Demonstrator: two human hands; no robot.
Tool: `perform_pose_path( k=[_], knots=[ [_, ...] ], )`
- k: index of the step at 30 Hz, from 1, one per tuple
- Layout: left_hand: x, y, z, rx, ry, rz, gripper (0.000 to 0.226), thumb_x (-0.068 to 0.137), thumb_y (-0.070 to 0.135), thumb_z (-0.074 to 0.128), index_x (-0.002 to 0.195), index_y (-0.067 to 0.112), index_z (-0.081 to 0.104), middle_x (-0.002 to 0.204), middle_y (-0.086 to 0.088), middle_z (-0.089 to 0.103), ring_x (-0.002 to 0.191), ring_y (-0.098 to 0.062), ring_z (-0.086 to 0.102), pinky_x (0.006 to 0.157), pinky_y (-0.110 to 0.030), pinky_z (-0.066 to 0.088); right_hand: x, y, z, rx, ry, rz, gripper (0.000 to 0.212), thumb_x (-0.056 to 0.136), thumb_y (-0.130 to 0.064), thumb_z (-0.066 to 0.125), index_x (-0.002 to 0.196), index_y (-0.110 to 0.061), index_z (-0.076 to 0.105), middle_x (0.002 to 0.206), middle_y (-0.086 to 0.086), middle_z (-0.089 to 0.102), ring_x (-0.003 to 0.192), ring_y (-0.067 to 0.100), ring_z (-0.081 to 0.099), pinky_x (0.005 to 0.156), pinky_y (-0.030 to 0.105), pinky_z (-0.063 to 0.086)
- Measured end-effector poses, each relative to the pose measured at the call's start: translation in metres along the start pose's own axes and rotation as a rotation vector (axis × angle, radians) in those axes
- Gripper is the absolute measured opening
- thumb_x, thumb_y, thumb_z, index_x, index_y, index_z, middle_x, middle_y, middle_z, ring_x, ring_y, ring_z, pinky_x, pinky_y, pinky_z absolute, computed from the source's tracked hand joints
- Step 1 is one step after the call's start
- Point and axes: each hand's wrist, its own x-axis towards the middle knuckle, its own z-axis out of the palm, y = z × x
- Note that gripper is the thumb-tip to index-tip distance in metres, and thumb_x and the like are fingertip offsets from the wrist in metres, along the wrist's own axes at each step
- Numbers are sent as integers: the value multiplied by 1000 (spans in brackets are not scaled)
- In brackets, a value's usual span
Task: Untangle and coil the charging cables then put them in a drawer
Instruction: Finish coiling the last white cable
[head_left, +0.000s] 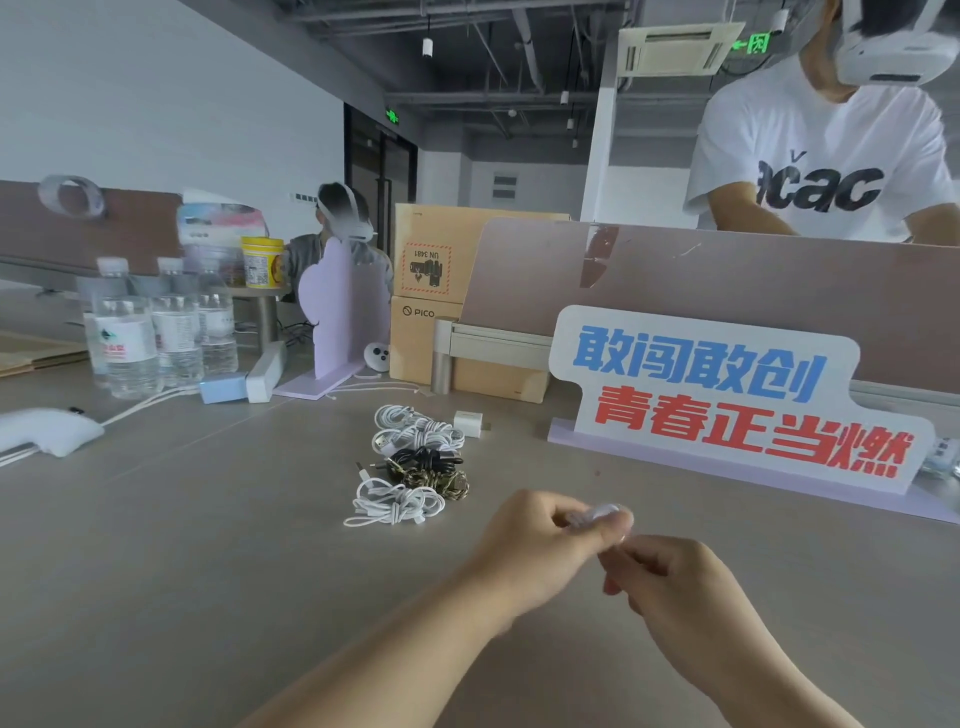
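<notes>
Lying in a short row on the grey table (208, 519), the coiled charging cables (415, 457) are seen as white, black and camouflage-braided bundles. Each has its long axis running roughly left to right, and the row itself runs away from the person toward a white charger plug (467, 418). A small white object (597, 515), too blurred to be identified, is pinched between the curled fingertips of the left hand (535, 545) and the right hand (670, 582). The cables are touched by neither hand and lie beyond the left hand and to its left, the nearest white bundle (395, 504) being close to it.
</notes>
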Motion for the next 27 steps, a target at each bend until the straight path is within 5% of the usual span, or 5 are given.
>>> perform_pose_path(
  k=[12,15,18,23,27],
  knots=[
    [12,17,-24,-980,224,-465,23,91,32,62,75,16,53,85,3,66,29,1,30,33,-11,18,6,-8,11,-132,-6,-112,36,91,-33,55,59,-17,62,40,-5,40,35,7,33,39,16,26],
    [12,8,-28,-500,317,-272,33,91,38,59,67,15,58,70,3,68,50,0,61,40,-17,30,2,-8,6,-244,7,-189,33,90,-36,55,62,-20,61,47,-5,52,43,6,45,46,16,35],
    [9,-1,-23,99,279,-74,51,92,44,53,49,16,53,62,2,69,47,3,53,51,-19,38,-1,-2,-7,-436,52,-330,22,86,-38,59,68,-26,64,59,-7,59,57,10,54,52,20,42],
    [5,-2,-14,346,-112,-39,58,96,54,40,50,21,55,62,4,69,44,6,47,55,-16,35,0,-2,-24,-650,245,-628,16,75,-32,72,63,-37,64,52,-14,49,54,9,45,36,21,37],
    [-6,12,-7,390,-246,-12,66,100,51,26,53,16,57,47,8,58,38,4,45,57,-19,33,-3,-8,-27,-474,397,-510,19,62,-28,85,58,-26,66,53,-13,59,49,9,53,44,28,46]
  ],
)
